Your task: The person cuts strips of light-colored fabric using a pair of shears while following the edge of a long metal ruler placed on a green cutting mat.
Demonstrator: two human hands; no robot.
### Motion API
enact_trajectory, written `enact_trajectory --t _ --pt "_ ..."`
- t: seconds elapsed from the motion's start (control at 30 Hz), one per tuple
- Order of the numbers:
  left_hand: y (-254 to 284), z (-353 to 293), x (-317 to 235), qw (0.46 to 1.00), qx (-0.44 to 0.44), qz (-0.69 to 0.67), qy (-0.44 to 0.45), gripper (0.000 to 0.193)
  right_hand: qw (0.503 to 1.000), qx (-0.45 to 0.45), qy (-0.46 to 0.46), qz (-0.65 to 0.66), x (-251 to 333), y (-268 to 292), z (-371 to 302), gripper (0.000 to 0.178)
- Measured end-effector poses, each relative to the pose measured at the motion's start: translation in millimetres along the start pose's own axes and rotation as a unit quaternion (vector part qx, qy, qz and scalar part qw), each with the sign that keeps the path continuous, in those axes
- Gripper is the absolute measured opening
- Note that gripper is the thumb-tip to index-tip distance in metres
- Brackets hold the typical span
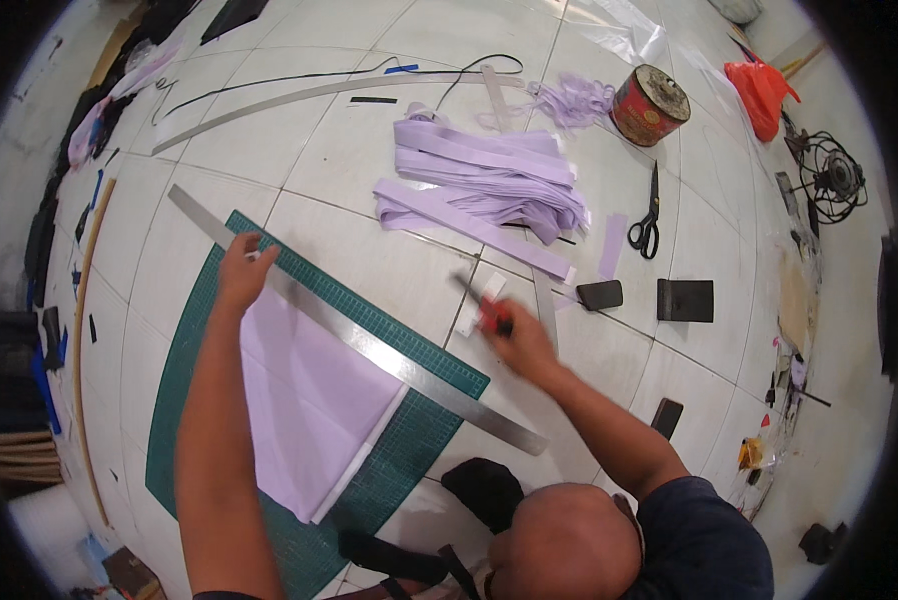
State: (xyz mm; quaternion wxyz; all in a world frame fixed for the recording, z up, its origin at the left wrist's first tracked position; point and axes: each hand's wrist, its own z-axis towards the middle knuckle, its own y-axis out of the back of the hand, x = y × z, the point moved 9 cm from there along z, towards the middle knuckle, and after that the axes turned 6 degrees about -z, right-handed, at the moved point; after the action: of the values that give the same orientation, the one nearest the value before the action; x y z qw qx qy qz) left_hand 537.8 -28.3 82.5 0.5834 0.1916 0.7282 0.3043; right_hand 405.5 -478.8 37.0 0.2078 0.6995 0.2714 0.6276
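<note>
My left hand (pixel 246 272) is closed at the long steel ruler (pixel 369 345), its thumb and fingers at the ruler's edge. The ruler lies slantwise over folded lilac fabric (pixel 319 400), which rests on a green cutting mat (pixel 194 385). My right hand (pixel 525 340), right of the mat, grips a red-handled cutter (pixel 491 312); motion blurs it, and its dark tip points to the far left. Below the cutter on the tiles lies a small white piece (pixel 466 318).
Stacked lilac strips (pixel 489 175) lie beyond the mat, with a round tin (pixel 650 105) farther right. Black scissors (pixel 647 215), a black block (pixel 599 294) and a dark square plate (pixel 685 300) are on the right. A wooden stick (pixel 91 300) lies far left.
</note>
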Motion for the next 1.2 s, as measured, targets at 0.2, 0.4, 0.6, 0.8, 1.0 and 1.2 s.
enact_trajectory --t 0.2,0.4,0.6,0.8,1.0,1.2 --pt "60 -75 40 0.99 0.023 0.048 0.129 0.057 0.988 0.126 0.043 -0.072 17 -42 -108 0.042" --pt "120 -106 33 0.983 0.029 0.118 0.138 0.056 0.98 0.078 0.08 -0.166 5 -37 -133 0.044" --pt "138 -107 -5 0.959 0.063 0.231 0.15 0.057 0.994 0.083 -0.038 -0.068 3 -21 -120 0.04" --pt "169 -102 -23 0.951 0.039 0.286 0.115 0.058 0.99 0.128 -0.001 -0.057 41 0 -91 0.04" --pt "99 -116 16 0.926 0.128 0.356 0.006 0.06 0.984 0.152 0.065 -0.073 94 16 -47 0.047" --pt "23 -112 85 0.954 0.115 0.277 0.0 0.061 0.956 0.259 0.049 -0.13 149 26 -30 0.05"
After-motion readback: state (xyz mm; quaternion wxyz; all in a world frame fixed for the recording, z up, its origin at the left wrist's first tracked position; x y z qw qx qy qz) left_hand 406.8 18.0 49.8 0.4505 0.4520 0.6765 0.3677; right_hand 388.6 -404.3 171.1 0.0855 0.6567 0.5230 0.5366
